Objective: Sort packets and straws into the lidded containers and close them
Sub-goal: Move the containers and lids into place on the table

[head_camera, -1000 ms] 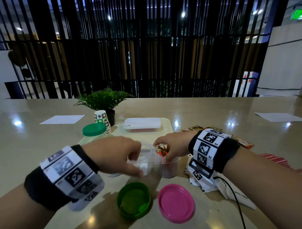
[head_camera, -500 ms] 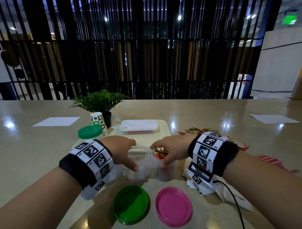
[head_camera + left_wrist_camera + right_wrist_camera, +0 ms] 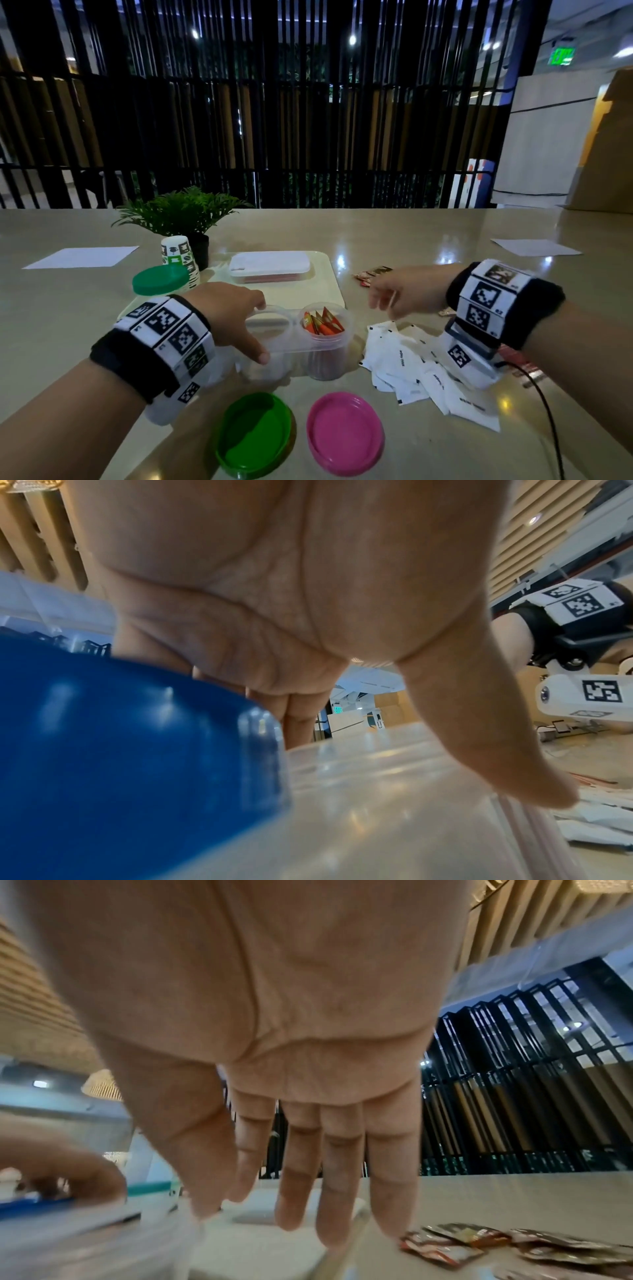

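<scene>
Packets — three lots. Red packets (image 3: 322, 323) stand upright in the right cup (image 3: 327, 342) of a clear joined container, just in front of the tray (image 3: 334, 291); judged already sorted. White packets (image 3: 421, 370) lie in a loose heap on the tabletop (image 3: 411, 236) to the container's right, near the open cups. Dark packets (image 3: 371, 274) sit farther back, beyond the right hand (image 3: 404, 294).

Left cup (image 3: 270, 329) — clear, apparently empty; left hand (image 3: 233, 315) grips its rim, thumb on the near edge, fingers over the far one, likely to steady the container.

Right hand — in the air, fingers spread and holding nothing, between the white and dark packets; probably placed to take the next packet.

Green lid (image 3: 255, 435) and pink lid (image 3: 344, 433) — upturned on the tabletop in front of the container, within reach for closing.

Straws — not clearly identifiable.
</scene>
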Available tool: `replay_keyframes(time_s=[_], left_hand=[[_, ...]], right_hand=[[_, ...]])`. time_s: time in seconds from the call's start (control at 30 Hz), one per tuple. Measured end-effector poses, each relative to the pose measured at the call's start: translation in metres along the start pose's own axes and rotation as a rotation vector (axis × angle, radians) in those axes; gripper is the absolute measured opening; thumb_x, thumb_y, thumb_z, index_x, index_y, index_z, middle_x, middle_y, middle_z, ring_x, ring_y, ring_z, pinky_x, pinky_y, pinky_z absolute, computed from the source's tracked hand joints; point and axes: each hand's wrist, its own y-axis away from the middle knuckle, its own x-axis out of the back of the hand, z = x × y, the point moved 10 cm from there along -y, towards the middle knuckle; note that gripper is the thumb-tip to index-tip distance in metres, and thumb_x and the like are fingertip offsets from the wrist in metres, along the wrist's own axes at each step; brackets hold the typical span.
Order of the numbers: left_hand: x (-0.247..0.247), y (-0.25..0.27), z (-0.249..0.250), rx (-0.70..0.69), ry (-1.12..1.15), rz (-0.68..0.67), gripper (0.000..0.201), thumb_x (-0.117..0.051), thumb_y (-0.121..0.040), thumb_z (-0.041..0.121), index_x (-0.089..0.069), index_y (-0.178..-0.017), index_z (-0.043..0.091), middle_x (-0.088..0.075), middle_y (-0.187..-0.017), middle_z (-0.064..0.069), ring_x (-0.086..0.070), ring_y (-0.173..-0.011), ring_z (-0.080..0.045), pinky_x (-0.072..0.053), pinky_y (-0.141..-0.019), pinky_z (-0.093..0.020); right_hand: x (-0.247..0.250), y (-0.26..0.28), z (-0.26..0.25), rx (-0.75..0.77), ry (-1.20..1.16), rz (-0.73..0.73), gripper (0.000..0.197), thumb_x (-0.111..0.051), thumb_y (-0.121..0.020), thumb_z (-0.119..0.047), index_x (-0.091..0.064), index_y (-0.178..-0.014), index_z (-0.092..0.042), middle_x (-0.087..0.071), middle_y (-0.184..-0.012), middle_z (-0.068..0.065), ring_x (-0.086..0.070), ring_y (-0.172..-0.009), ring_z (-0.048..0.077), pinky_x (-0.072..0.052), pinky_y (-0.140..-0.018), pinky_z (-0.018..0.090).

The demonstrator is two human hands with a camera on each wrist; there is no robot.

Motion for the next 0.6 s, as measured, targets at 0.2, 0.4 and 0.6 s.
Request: replay_keyframes(time_s=[0.2,0.4,0.6], left_hand=[[-0.001,-0.002,0.000,-0.008,-0.009,-0.012,0.093,-0.071,-0.064,0.074,-0.036,-0.140,0.033,-0.048,-0.142,0.009,-0.049,-0.123,-0.017,-0.041,-0.100,-0.033],[-0.001,-0.002,0.000,-0.011,-0.011,-0.010,0.094,-0.070,-0.063,0.075,-0.035,-0.141,0.033,-0.048,-0.143,0.009,-0.049,-0.124,-0.017,-0.041,-0.101,-0.034],[-0.002,-0.001,0.000,-0.009,-0.017,-0.015,0.094,-0.070,-0.064,0.074,-0.035,-0.141,0.033,-0.048,-0.143,0.009,-0.049,-0.124,-0.017,-0.041,-0.100,-0.034]], right_hand=[[-0.042,0.002,0.020,-0.087,0.232,-0.170,0.075,-0.077,-0.077,-0.032,-0.036,-0.140,-0.037,-0.041,-0.138,-0.011,-0.044,-0.125,0.016,-0.043,-0.094,0.031],[-0.060,-0.004,0.026,-0.126,0.270,-0.181,0.088,-0.075,-0.076,-0.046,-0.028,-0.147,-0.025,-0.036,-0.145,-0.002,-0.040,-0.131,0.021,-0.038,-0.106,0.038],[-0.058,-0.010,0.031,-0.130,0.208,-0.133,0.082,-0.082,-0.068,-0.044,-0.037,-0.135,-0.029,-0.046,-0.127,-0.004,-0.048,-0.113,0.019,-0.045,-0.095,0.038]])
